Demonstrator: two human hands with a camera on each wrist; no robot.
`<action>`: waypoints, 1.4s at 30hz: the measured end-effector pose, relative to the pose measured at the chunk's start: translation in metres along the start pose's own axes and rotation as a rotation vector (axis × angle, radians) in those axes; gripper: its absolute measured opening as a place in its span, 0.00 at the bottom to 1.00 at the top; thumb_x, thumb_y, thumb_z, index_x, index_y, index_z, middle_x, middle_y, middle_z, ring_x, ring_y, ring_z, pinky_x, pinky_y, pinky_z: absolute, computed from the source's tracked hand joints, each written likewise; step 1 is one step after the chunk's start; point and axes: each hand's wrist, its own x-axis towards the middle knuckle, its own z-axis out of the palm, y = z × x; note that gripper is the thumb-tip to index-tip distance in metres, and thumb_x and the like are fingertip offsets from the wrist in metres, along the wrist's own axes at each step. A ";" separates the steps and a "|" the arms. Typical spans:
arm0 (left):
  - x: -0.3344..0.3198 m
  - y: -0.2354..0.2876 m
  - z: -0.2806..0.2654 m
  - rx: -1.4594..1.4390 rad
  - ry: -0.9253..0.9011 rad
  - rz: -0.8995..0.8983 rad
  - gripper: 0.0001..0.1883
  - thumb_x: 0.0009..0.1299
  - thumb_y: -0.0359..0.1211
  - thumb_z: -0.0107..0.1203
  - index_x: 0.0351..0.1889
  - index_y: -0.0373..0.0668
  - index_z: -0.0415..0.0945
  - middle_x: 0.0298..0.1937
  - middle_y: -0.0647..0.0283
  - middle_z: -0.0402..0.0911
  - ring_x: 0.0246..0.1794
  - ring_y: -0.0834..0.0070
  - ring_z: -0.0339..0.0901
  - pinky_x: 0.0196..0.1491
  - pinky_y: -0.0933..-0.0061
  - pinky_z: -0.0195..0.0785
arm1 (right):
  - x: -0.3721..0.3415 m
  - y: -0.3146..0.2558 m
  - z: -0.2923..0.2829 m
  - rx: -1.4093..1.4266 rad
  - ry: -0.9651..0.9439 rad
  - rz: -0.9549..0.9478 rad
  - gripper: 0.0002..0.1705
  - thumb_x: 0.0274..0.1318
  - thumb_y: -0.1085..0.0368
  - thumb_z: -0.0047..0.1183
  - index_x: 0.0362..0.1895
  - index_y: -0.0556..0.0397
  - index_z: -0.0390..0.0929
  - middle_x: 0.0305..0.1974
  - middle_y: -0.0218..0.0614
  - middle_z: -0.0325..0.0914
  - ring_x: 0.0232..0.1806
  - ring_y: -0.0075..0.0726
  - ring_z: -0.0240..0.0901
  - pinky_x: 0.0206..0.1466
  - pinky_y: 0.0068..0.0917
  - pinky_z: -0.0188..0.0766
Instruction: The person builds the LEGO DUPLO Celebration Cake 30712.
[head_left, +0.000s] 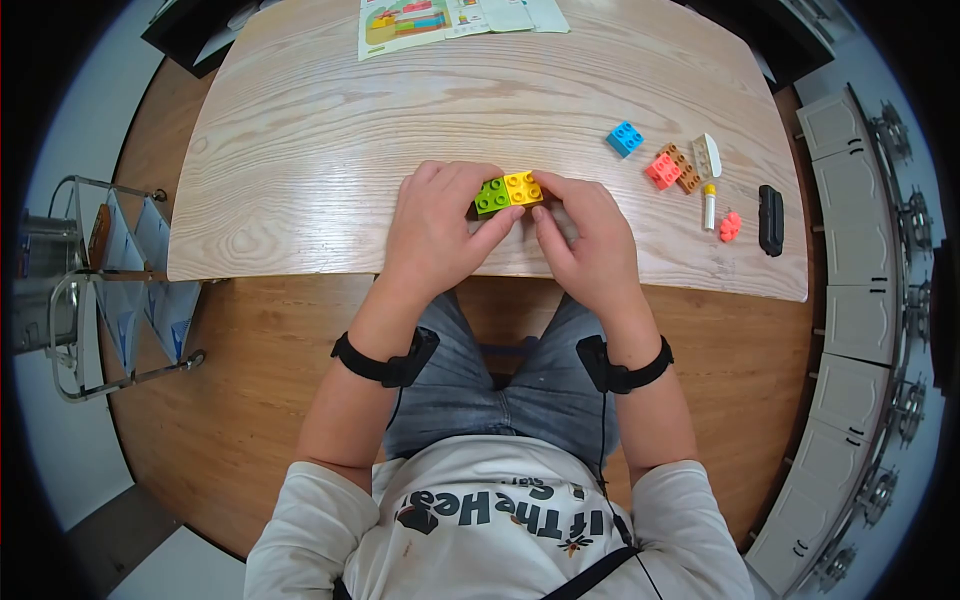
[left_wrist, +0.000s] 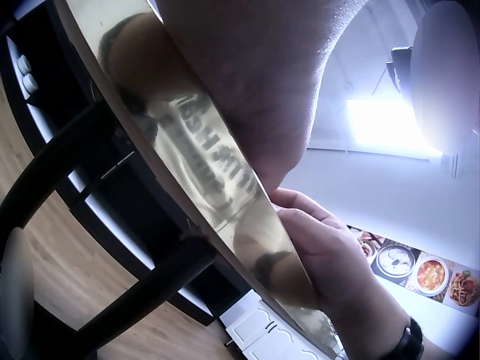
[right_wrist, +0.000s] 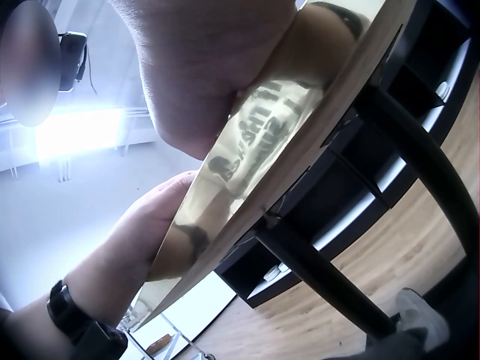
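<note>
In the head view, a green toy brick and a yellow toy brick sit end to end near the table's front edge, studs upward. My left hand holds the green brick, its thumb along the front side and its fingers behind. From the other side my right hand pinches the yellow brick at its right end between index finger and thumb. Both thumbs come close together at the front. In the left wrist view my right hand shows past the left wrist; the bricks are hidden in both wrist views.
To the right lie a blue brick, a coral brick by a brown brick, a white curved piece, a yellow-capped tube, a coral flower-shaped piece and a black case. A printed sheet lies at the far edge.
</note>
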 end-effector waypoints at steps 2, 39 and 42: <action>-0.001 0.000 0.000 0.001 0.005 0.003 0.19 0.71 0.43 0.75 0.54 0.45 0.86 0.48 0.61 0.89 0.50 0.53 0.81 0.57 0.52 0.72 | 0.000 0.000 0.000 0.000 -0.002 -0.003 0.21 0.65 0.70 0.67 0.62 0.55 0.85 0.47 0.42 0.89 0.49 0.52 0.85 0.55 0.46 0.80; -0.001 0.000 -0.002 0.020 -0.015 -0.008 0.20 0.68 0.35 0.74 0.56 0.42 0.86 0.51 0.57 0.90 0.51 0.53 0.82 0.57 0.55 0.76 | 0.000 0.001 0.001 0.003 -0.003 -0.003 0.21 0.65 0.70 0.66 0.62 0.54 0.85 0.48 0.43 0.89 0.49 0.53 0.84 0.56 0.46 0.79; 0.001 0.000 0.000 0.017 -0.010 0.003 0.21 0.66 0.33 0.73 0.57 0.42 0.86 0.51 0.57 0.90 0.51 0.53 0.82 0.57 0.55 0.76 | 0.000 0.001 -0.001 0.000 0.002 0.004 0.21 0.65 0.70 0.66 0.61 0.54 0.84 0.48 0.43 0.89 0.50 0.53 0.84 0.56 0.46 0.79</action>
